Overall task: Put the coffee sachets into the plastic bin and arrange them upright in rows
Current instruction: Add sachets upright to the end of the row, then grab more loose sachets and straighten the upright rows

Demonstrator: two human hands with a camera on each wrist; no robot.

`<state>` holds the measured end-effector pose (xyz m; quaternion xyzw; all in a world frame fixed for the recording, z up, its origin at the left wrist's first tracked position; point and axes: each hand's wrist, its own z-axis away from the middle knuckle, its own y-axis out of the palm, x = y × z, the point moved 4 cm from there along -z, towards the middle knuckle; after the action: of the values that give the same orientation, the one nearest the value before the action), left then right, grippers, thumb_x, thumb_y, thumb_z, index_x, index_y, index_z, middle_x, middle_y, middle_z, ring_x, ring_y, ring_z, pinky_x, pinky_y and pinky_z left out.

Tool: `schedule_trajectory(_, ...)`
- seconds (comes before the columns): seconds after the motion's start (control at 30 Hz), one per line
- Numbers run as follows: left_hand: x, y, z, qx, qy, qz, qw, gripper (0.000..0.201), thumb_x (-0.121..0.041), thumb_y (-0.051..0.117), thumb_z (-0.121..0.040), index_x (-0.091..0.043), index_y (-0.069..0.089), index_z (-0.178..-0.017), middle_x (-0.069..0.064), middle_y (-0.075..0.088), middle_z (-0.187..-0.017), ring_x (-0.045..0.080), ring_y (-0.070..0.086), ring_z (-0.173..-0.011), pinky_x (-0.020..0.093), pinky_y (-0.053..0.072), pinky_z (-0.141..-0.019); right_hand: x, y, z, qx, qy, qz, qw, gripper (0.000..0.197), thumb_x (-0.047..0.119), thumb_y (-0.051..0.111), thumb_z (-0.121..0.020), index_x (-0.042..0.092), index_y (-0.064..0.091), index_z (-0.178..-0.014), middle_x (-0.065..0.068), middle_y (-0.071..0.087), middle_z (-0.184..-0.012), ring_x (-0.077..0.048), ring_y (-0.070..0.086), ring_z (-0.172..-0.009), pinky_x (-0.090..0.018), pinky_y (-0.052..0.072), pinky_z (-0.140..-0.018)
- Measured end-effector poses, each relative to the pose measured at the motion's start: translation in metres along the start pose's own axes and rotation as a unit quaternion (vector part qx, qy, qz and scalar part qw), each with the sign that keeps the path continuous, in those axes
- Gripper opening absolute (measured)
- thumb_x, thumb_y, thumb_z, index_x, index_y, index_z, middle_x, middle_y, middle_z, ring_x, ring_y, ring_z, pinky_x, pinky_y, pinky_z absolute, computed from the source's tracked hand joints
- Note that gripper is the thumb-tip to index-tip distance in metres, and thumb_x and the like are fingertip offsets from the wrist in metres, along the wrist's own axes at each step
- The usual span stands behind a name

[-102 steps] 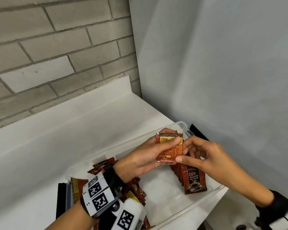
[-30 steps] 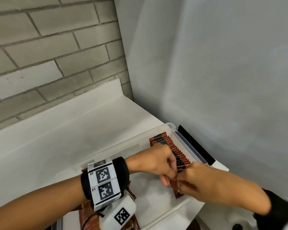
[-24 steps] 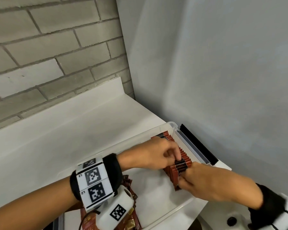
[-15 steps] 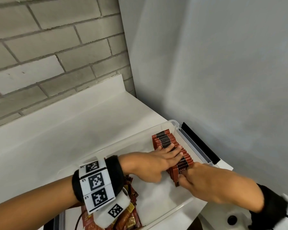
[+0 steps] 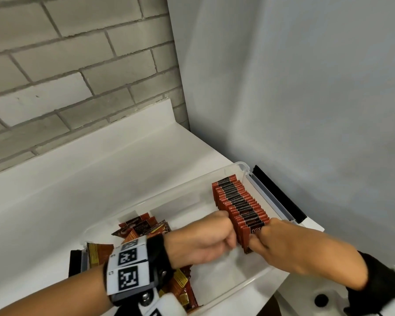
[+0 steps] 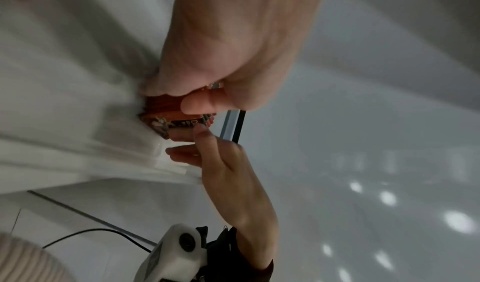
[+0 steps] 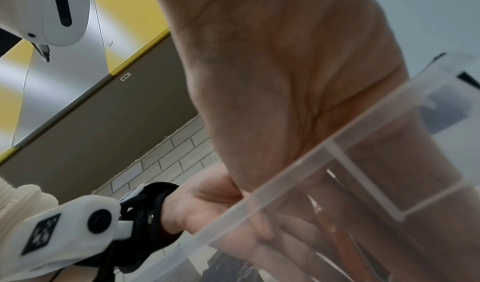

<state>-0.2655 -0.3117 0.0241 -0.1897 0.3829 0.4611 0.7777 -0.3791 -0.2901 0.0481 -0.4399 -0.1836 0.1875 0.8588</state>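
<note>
Red-brown foil coffee sachets point(image 5: 240, 201), upright row by plastic bin point(image 5: 244, 166) right wall; light, thin, slippery, likely toppling: grip flat faces. Left hand point(image 5: 205, 238) and right hand point(image 5: 281, 242) pinch front sachets. Loose sachets point(image 5: 144, 226) left.
</note>
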Motion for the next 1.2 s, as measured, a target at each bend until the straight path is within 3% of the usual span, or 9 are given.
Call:
schedule_trajectory(0.2, -0.008, -0.016, 0.006, -0.033, -0.003, -0.043, 0.999, 0.049, 0.024, 0.03, -0.082, -0.013, 0.053, -0.106, 0.001, 0.049, -0.091, 0.008, 0.048, -0.084, 0.017, 0.039, -0.072, -0.002, 0.001, 0.001, 0.018, -0.02, 0.012, 1.0, 0.023, 0.029, 0.025, -0.106, 0.018, 0.045, -0.103, 0.002, 0.041, -0.087, -0.011, 0.039, -0.07, -0.018, 0.035, -0.06)
schedule_trajectory(0.27, -0.015, -0.037, 0.017, -0.046, 0.006, -0.12, 0.992, 0.062, 0.017, 0.036, -0.088, -0.015, 0.038, -0.141, 0.0, 0.049, -0.129, 0.013, 0.045, -0.12, 0.02, 0.038, -0.088, -0.003, 0.0, 0.001, 0.014, -0.005, -0.012, 1.0, 0.032, 0.032, 0.025, -0.106, 0.014, 0.051, -0.111, 0.005, 0.041, -0.085, -0.006, 0.039, -0.068, -0.017, 0.033, -0.062)
schedule_trajectory(0.33, -0.026, -0.057, 0.033, -0.013, 0.029, -0.243, 0.969, 0.063, 0.008, 0.039, -0.092, -0.027, 0.036, -0.144, -0.006, 0.039, -0.147, 0.01, 0.035, -0.135, 0.022, 0.034, -0.101, -0.004, -0.005, 0.005, 0.012, 0.011, -0.06, 0.998, 0.037, 0.04, 0.026, -0.104, 0.021, 0.057, -0.098, 0.007, 0.046, -0.084, -0.006, 0.046, -0.072, -0.017, 0.037, -0.067)
schedule_trajectory(0.4, -0.033, -0.08, 0.059, 0.003, 0.049, -0.353, 0.934, 0.053, -0.002, 0.042, -0.096, -0.038, 0.045, -0.134, -0.016, 0.045, -0.14, 0.002, 0.04, -0.132, 0.023, 0.036, -0.106, 0.005, -0.016, 0.007, 0.007, 0.004, -0.113, 0.994, 0.036, 0.051, 0.03, -0.099, 0.033, 0.048, -0.073, 0.011, 0.05, -0.081, -0.004, 0.051, -0.07, -0.016, 0.04, -0.065)
schedule_trajectory(0.5, -0.043, -0.101, 0.09, 0.013, 0.062, -0.496, 0.866, 0.037, -0.019, 0.053, -0.097, -0.041, 0.05, -0.126, -0.026, 0.048, -0.123, -0.005, 0.046, -0.117, 0.018, 0.042, -0.098, 0.014, -0.03, 0.012, -0.039, -0.017, -0.148, 0.988, 0.041, 0.064, 0.032, -0.087, 0.031, 0.05, -0.069, 0.007, 0.056, -0.078, -0.005, 0.056, -0.069, -0.018, 0.042, -0.06)
schedule_trajectory(0.63, -0.028, -0.119, 0.114, 0.043, 0.018, -0.618, 0.785, 0.044, -0.029, 0.065, -0.089, -0.047, 0.048, -0.125, -0.023, 0.041, -0.123, 0.0, 0.04, -0.115, 0.03, 0.043, -0.098, 0.042, -0.035, -0.006, -0.074, -0.065, -0.207, 0.973, 0.026, 0.055, 0.05, -0.089, 0.035, 0.056, -0.105, 0.016, 0.059, -0.1, 0.003, 0.057, -0.086, -0.02, 0.051, -0.079)
schedule_trajectory(0.83, 0.002, -0.141, 0.112, -0.002, -0.025, -0.679, 0.734, 0.068, -0.02, 0.072, -0.081, -0.044, 0.031, -0.13, -0.021, 0.029, -0.133, 0.004, 0.027, -0.115, 0.036, 0.045, -0.096, 0.074, -0.026, -0.045, -0.014, -0.087, -0.219, 0.972, 0.064, 0.048, 0.061, -0.088, 0.022, 0.034, -0.14, 0.002, 0.052, -0.132, -0.012, 0.058, -0.107, -0.031, 0.05, -0.092)
schedule_trajectory(1.0, 0.004, -0.153, 0.123, 0.022, -0.078, -0.647, 0.758, 0.056, -0.016, 0.054, -0.092, -0.047, 0.029, -0.13, -0.019, 0.038, -0.132, 0.012, 0.043, -0.113, 0.041, 0.047, -0.092, 0.092, -0.02, -0.058, 0.001, -0.104, -0.223, 0.969, 0.059, 0.049, 0.06, -0.088, 0.012, 0.042, -0.13, -0.001, 0.057, -0.114, -0.016, 0.058, -0.096, -0.032, 0.051, -0.086)
schedule_trajectory(1.2, 0.007, -0.153, 0.118, 0.027, -0.087, -0.615, 0.783, 0.076, -0.013, 0.062, -0.089, -0.044, 0.017, -0.142, -0.013, 0.04, -0.138, -0.003, 0.053, -0.085, 0.018, 0.047, -0.071, 0.1, -0.025, -0.067, -0.009, -0.086, -0.277, 0.957, 0.056, 0.05, 0.054, -0.091, 0.007, 0.048, -0.127, -0.006, 0.057, -0.113, -0.018, 0.056, -0.098, -0.027, 0.046, -0.077)
